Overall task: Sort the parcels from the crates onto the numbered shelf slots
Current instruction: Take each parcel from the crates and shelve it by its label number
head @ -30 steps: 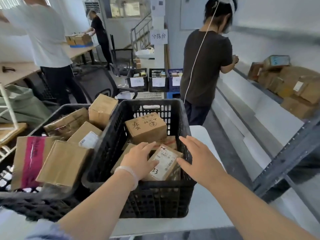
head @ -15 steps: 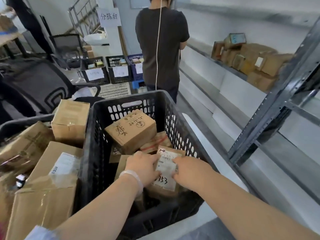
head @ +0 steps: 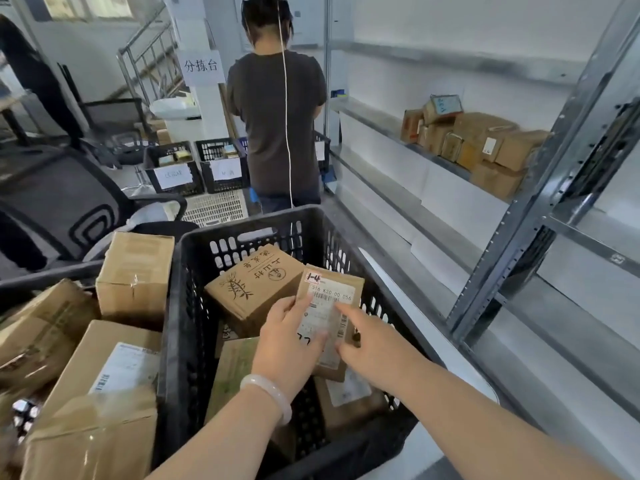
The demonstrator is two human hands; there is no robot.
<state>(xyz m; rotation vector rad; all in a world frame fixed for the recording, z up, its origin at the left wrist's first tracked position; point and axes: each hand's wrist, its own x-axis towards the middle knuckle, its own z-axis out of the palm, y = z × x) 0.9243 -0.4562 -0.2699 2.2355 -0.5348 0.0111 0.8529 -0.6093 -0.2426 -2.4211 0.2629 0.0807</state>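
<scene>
A small brown parcel with a white shipping label (head: 331, 299) is tilted up inside the black crate (head: 180, 306). My left hand (head: 289, 344) grips its left edge, thumb on the label. My right hand (head: 367, 344) holds its right side, forefinger lying across the label. Behind it in the crate lies a printed cardboard box (head: 252, 285), with other parcels underneath. A second crate (head: 41, 277) at the left is piled with cardboard boxes (head: 135, 271). The metal shelf (head: 519, 237) stands at the right.
A person in a dark shirt (head: 275, 123) stands just beyond the crate, back turned, beside the shelf. A stack of parcels (head: 478, 147) sits on a shelf level at the right. Labelled black bins (head: 173, 174) stand on the floor, an office chair (head: 65, 206) at the left.
Both hands closed on the labelled parcel and lifted its top end up out of the pile. The view swung to the right toward the shelf.
</scene>
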